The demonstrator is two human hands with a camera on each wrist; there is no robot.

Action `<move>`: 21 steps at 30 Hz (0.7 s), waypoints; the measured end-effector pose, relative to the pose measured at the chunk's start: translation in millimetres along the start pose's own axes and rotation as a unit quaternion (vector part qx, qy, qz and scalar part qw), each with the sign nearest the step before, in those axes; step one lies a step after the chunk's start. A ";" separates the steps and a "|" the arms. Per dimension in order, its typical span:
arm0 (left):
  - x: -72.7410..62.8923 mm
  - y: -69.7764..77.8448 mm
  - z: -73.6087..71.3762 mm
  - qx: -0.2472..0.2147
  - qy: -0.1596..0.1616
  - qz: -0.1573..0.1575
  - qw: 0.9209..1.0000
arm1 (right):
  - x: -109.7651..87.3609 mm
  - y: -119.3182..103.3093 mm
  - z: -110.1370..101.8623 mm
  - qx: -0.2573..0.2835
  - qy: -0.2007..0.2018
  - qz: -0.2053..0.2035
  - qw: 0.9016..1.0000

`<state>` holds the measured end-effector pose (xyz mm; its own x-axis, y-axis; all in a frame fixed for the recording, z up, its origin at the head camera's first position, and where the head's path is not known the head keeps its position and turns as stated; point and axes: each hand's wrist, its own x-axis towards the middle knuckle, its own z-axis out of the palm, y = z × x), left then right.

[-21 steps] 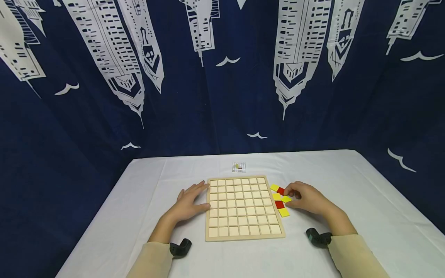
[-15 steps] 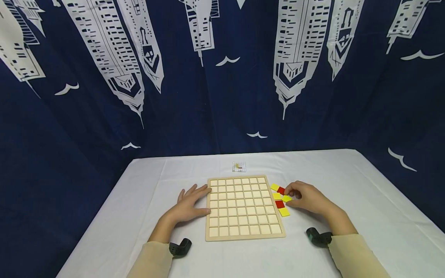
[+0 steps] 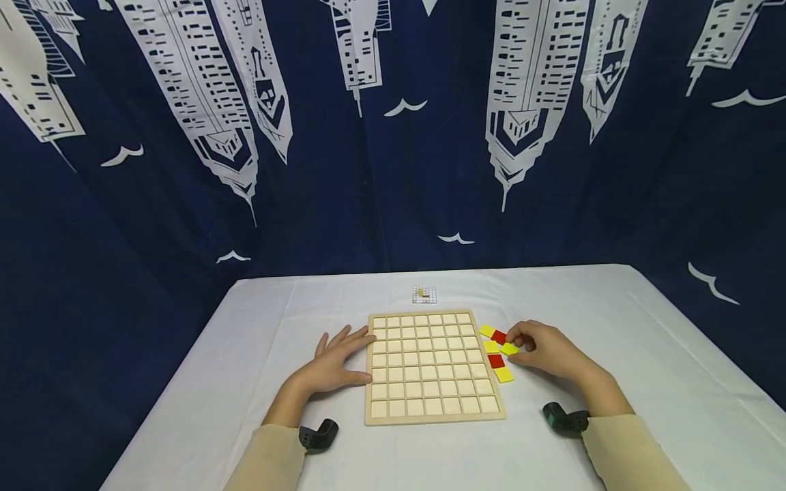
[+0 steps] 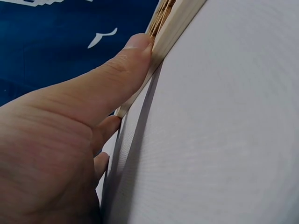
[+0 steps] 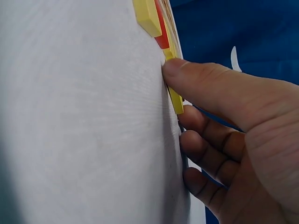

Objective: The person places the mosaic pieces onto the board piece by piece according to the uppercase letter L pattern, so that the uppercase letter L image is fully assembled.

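Note:
A wooden grid board lies flat on the white table, its squares bare. My left hand rests at the board's left edge, fingers spread, with the thumb against the rim. Several yellow and red square tiles lie along the board's right side. There my right hand pinches a yellow tile between thumb and index finger. In the right wrist view, this tile is tilted at the thumb tip, and the other fingers are curled. Closest to me lies another yellow tile, below a red tile.
Beyond the board lies a small printed grid card with yellow and red marks. A dark blue cloth with white buildings and birds hangs behind the table. Each wrist wears a black device.
My left hand's index finger has slid slightly towards me and onto the board's rim. The yellow tile at my right fingertips has turned a little; the other tiles stay put.

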<state>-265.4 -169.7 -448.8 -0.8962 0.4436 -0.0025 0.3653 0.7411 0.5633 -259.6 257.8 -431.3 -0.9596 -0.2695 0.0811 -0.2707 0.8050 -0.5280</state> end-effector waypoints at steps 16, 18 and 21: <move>1.2 0.5 1.7 -0.005 0.005 -0.005 1.000 | -0.2 1.4 -6.5 0.020 -0.019 0.032 0.999; 1.6 0.6 1.8 -0.004 0.005 -0.005 1.000 | 1.1 1.1 -7.1 0.020 -0.016 0.030 0.999; 1.6 0.1 2.1 -0.003 0.007 -0.005 1.000 | 3.6 -0.4 -7.3 0.016 -0.009 0.021 1.000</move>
<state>-266.3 -167.9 -450.5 -0.9035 0.4285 0.0030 0.3540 0.7423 0.5689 -263.5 260.4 -424.7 -0.9686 -0.2449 0.0431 -0.2267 0.7984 -0.5578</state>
